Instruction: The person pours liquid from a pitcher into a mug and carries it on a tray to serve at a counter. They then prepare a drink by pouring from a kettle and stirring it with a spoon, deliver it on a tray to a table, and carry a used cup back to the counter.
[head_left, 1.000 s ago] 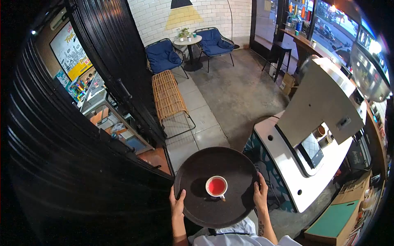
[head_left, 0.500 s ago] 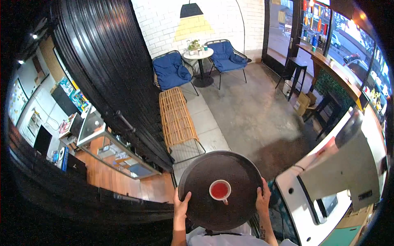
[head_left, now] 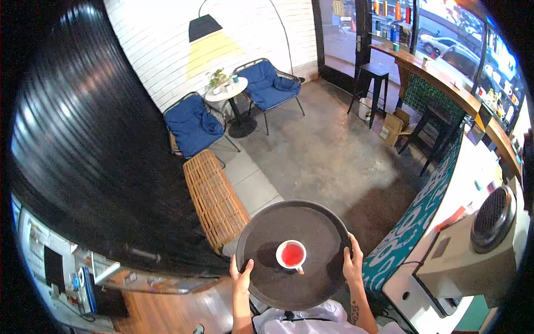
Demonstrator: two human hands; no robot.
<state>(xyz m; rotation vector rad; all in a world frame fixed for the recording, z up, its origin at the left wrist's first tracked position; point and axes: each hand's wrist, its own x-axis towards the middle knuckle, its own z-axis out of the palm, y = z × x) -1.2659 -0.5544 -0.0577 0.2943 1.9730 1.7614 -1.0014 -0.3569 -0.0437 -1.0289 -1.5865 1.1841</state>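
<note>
A round dark tray [head_left: 295, 222] is held level in front of my body at the bottom centre. Near its middle stands a white cup [head_left: 291, 255] of red liquid, its handle pointing towards me. My left hand [head_left: 241, 275] grips the tray's left rim, thumb on top and fingers underneath, mostly hidden. On the right rim, my right hand [head_left: 352, 260] holds the tray the same way. Neither hand touches the cup.
A rattan bench [head_left: 216, 195] stands ahead left, beside a black corrugated wall [head_left: 94, 133]. Beyond are two blue chairs [head_left: 192, 125] and a round table [head_left: 226, 92] with plants. A white counter [head_left: 445, 222] with a machine [head_left: 473, 259] is at right; black stools [head_left: 374, 78] stand farther back.
The view has turned and moved forward, so the bench and chairs sit farther left and the counter's patterned side shows. Both hands still hold the tray, with the cup in about the same place on it.
</note>
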